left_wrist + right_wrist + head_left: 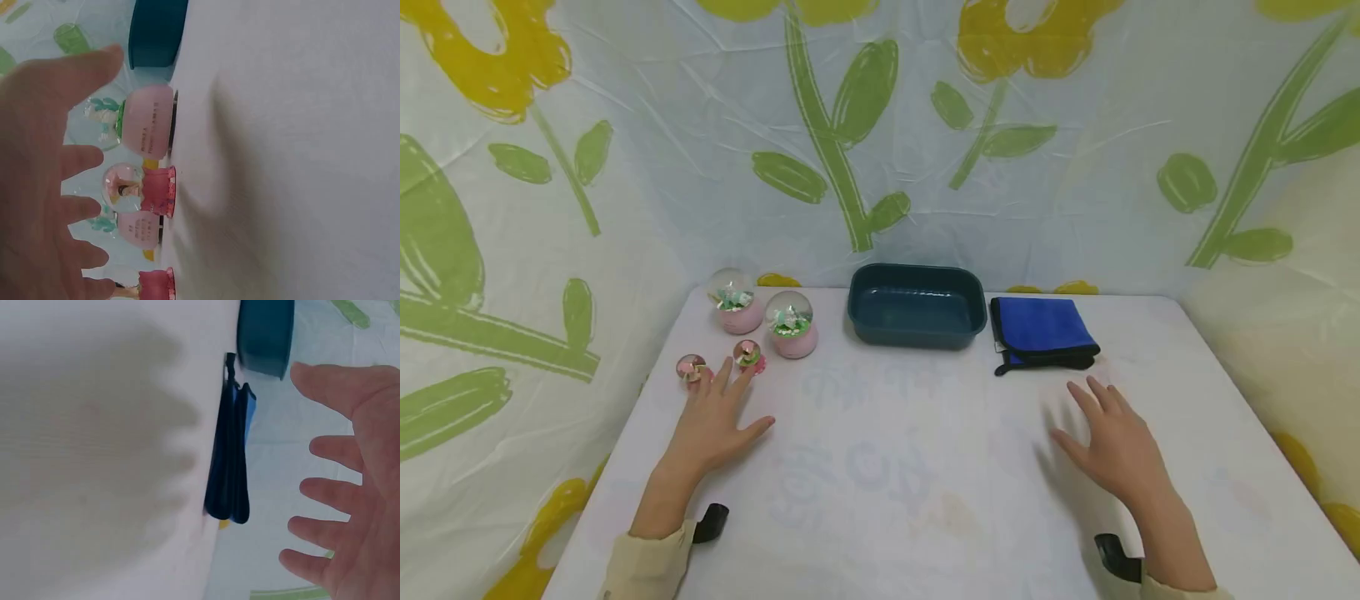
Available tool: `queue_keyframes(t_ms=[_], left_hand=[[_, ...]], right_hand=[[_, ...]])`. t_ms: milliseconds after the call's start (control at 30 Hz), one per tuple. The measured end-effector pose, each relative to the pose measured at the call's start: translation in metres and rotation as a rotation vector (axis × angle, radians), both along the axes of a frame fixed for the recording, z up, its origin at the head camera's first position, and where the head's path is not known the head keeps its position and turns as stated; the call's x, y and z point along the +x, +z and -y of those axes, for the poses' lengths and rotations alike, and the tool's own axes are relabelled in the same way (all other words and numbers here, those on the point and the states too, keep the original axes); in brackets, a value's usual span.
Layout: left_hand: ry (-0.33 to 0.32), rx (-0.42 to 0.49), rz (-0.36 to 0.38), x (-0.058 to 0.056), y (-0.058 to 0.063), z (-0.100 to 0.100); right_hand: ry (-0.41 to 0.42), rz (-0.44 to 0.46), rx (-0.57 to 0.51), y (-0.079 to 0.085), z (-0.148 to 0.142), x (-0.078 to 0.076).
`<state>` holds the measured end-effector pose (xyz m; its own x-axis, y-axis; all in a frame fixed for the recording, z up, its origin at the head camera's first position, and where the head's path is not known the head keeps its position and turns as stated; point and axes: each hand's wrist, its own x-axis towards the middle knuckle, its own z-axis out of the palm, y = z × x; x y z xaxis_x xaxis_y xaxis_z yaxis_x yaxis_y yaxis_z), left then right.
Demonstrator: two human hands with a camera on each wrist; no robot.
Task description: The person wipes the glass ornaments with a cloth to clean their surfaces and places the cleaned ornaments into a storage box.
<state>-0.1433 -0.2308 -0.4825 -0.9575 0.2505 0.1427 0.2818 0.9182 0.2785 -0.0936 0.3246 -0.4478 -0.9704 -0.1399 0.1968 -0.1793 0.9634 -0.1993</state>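
My left hand (711,425) hovers with spread fingers over the table's left side, its fingertips overlapping two small snow globes in the head view. One small snow globe (748,356) has a red-pink base (159,191); the other small snow globe (689,367) is partly covered by the fingers. Behind them stand two larger snow globes with pink bases, one nearer (792,325) and one farther left (737,302). My right hand (1116,446), fingers apart and holding nothing, is above the table just in front of a folded blue cloth (1047,325) with black edging.
A dark teal rectangular basin (917,340) stands at the back middle, between the larger globes and the cloth. The white table (880,533) meets a hanging sheet (700,125) with yellow flowers and green leaves at the back and sides.
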Motion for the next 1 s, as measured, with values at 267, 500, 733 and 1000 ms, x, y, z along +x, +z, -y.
queue_keyframes(t_ms=[267,500,733,1000], left_hand=[[-0.043,0.066,-0.123,-0.003,0.003,-0.006],[-0.037,0.104,-0.193,-0.012,0.011,-0.003],[-0.035,0.147,-0.222,-0.022,0.021,-0.008],[-0.046,0.244,-0.199,-0.043,0.025,-0.026]], right_hand=[[0.003,0.009,-0.069,0.015,-0.001,-0.022],[0.031,0.034,-0.108,0.021,-0.002,-0.055],[0.057,0.069,-0.112,0.016,-0.011,-0.085],[0.091,0.112,-0.121,0.01,-0.03,-0.116]])
